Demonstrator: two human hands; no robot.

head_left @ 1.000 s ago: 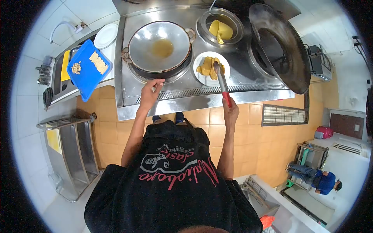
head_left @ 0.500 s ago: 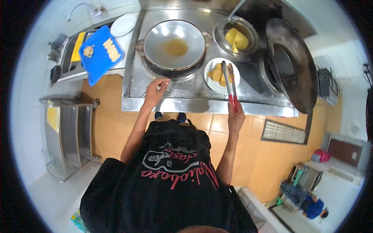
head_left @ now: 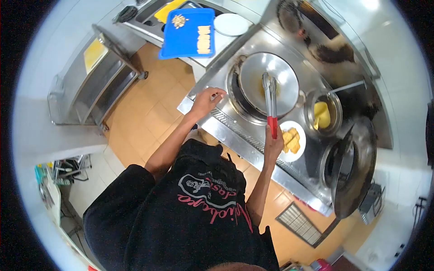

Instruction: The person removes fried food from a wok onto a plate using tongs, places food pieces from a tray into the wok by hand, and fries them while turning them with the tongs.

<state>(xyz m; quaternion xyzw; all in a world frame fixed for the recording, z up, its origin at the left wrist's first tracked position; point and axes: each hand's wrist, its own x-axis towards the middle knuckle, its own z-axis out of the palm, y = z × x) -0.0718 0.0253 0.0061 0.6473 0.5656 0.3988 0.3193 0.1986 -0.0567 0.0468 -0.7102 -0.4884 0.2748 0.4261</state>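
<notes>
Over the grey steel stove (head_left: pixel 312 153) and round silver wok (head_left: pixel 287 83), our right hand (head_left: pixel 273 147) grasps red-handled metal tongs (head_left: pixel 274 104); our left hand (head_left: pixel 206 102) is released.

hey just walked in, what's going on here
Someone is at the stove, their right hand gripping red-handled tongs over a metal wok. The wok holds a little yellowish liquid; whether the tips touch it is hard to tell, and no food shows between them. The left hand looks empty, near the stove's front edge. Golden pieces of food sit on a white plate beside the right hand.
</notes>
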